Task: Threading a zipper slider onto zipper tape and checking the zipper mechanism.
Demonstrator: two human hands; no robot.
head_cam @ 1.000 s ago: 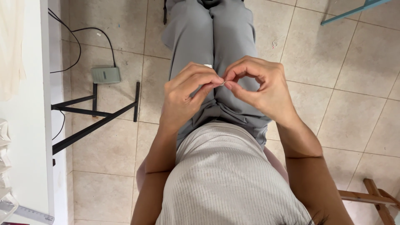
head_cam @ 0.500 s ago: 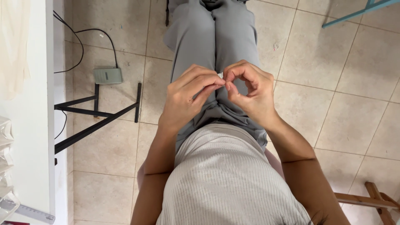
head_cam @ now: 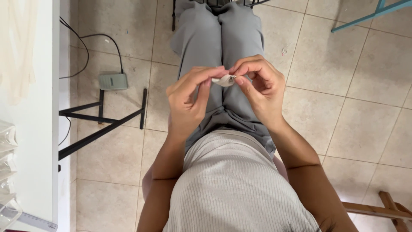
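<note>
The person is sitting over a tiled floor [head_cam: 352, 116], holding both hands above grey-trousered knees [head_cam: 223, 38]; the left hand [head_cam: 189, 101] and right hand [head_cam: 259, 88] are both pinching a small white piece with a metal bit [head_cam: 225, 80] between fingertips; a white table [head_cam: 36, 129] is standing to the left; a grey box [head_cam: 113, 80] is lying on the floor.

Hard to see: a tiny thing between two hands

The small white piece [head_cam: 224, 80] is mostly covered by the fingertips of the left hand [head_cam: 189, 103] and right hand [head_cam: 259, 88], too little to tell what it is. The wooden frame [head_cam: 377, 209] and blue bar [head_cam: 371, 13] run off the picture's edge.
</note>
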